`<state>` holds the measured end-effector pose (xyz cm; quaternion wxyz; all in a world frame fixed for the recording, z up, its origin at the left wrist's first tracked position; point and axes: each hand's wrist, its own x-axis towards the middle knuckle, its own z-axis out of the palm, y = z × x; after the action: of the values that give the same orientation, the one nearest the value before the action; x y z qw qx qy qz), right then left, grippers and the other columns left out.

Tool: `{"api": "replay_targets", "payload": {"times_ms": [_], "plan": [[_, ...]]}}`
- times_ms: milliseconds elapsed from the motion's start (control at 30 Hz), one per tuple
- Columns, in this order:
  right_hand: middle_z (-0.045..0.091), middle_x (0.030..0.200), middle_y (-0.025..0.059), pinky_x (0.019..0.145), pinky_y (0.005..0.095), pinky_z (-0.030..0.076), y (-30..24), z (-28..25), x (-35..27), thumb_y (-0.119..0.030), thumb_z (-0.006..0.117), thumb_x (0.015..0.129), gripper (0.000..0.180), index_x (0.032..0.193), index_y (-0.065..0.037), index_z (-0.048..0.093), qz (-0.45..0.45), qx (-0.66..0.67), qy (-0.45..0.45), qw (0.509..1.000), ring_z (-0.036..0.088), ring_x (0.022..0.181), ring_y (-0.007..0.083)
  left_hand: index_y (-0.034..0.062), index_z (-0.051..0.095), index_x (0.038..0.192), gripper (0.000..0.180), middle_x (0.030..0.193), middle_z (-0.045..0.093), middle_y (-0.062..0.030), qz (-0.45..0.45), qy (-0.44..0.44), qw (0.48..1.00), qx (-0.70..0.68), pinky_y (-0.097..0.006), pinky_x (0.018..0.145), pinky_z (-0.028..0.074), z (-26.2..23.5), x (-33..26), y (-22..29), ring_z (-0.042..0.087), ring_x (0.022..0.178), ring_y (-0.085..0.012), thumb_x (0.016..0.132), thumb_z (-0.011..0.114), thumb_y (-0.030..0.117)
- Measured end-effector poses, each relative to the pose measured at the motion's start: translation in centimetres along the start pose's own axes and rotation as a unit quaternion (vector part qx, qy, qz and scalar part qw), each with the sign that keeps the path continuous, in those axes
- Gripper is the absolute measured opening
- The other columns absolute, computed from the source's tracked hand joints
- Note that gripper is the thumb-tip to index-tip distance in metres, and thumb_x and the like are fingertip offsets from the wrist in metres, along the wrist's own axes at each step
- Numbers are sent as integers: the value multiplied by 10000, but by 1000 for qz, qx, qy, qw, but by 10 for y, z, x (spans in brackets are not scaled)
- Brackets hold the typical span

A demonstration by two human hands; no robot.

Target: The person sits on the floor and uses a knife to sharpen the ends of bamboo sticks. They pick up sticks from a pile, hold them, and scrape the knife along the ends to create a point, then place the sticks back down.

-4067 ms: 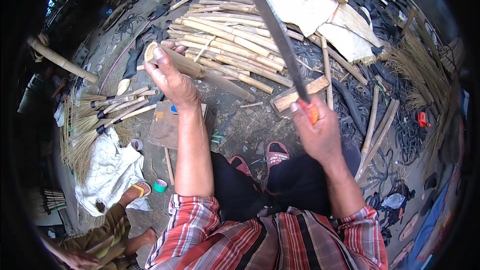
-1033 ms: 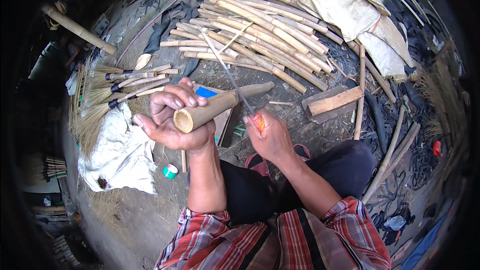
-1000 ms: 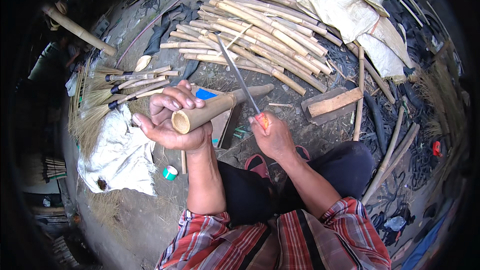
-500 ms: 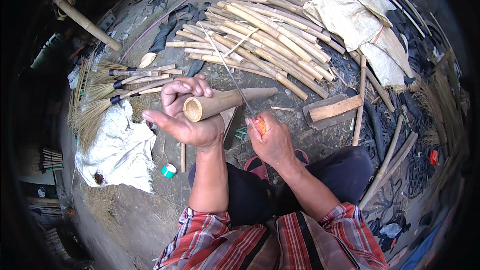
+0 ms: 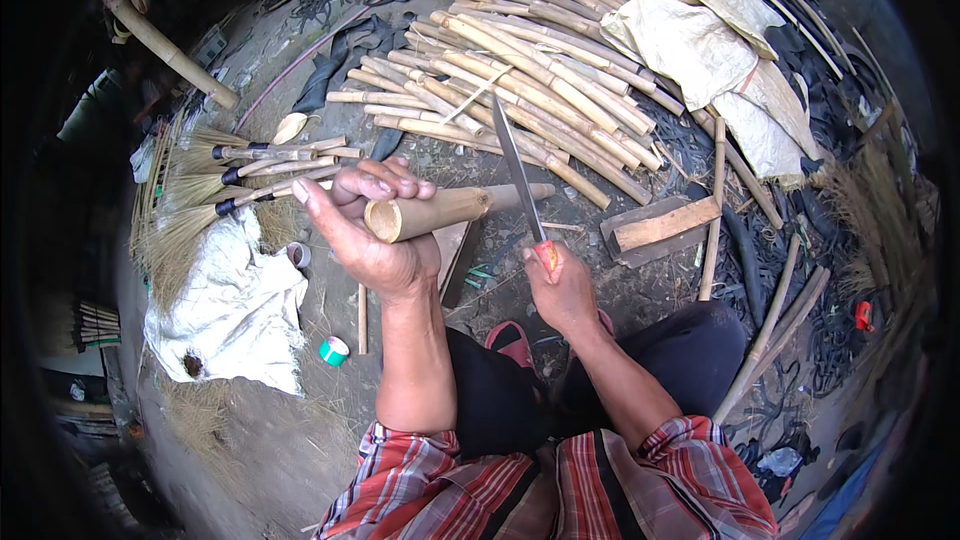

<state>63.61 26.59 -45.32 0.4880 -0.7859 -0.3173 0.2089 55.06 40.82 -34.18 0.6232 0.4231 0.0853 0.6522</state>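
Note:
A length of bamboo (image 5: 450, 210) lies across the palm of my left hand (image 5: 372, 258), its hollow cut end pointing toward me and to the left. My fingers curl along its far side while the thumb sticks up, off the bamboo. My right hand (image 5: 562, 290) is closed round the red handle of a long knife (image 5: 518, 168). Its blade points up and away, passing over or beside the bamboo near its far right end; whether they touch I cannot tell.
Cut bamboo poles (image 5: 540, 70) lie piled ahead, with cream sacks (image 5: 690, 35) to their right. Straw brooms (image 5: 190, 205) and a white sack (image 5: 235, 300) lie at left, near a green tape roll (image 5: 334, 351). A wooden block (image 5: 665, 223) and dark strips (image 5: 745, 250) are at right.
The knife has moved right along the bamboo, and its blade has turned so its broad side shows. My left thumb has lifted. The bamboo stays nearly in place.

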Motion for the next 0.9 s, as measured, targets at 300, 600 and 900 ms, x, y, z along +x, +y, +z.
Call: {"api": "replay_targets", "payload": {"times_ms": [300,600,900], "plan": [[638,708,236,567,455,499,-48,0,-19,-215,691,953,232,940,-5,595,-105,1,2,994,676,675,437,83,494,687,673,646,514,-100,30,-12,999,-8,-334,594,475,-10,-11,1,531,619,-214,1095,241,555],[630,690,191,551,416,497,-49,-7,-20,-200,705,950,246,908,5,577,-208,28,60,976,644,602,403,86,496,700,691,641,506,-92,53,5,998,40,-334,574,485,-7,-2,-8,523,598,-207,1089,208,578],[664,747,254,581,466,525,-51,-22,-42,-256,689,953,295,938,23,597,-199,96,56,974,686,725,456,85,504,693,710,635,517,-102,45,21,999,-9,-329,576,489,4,-4,5,534,598,-212,1082,204,597]]}}
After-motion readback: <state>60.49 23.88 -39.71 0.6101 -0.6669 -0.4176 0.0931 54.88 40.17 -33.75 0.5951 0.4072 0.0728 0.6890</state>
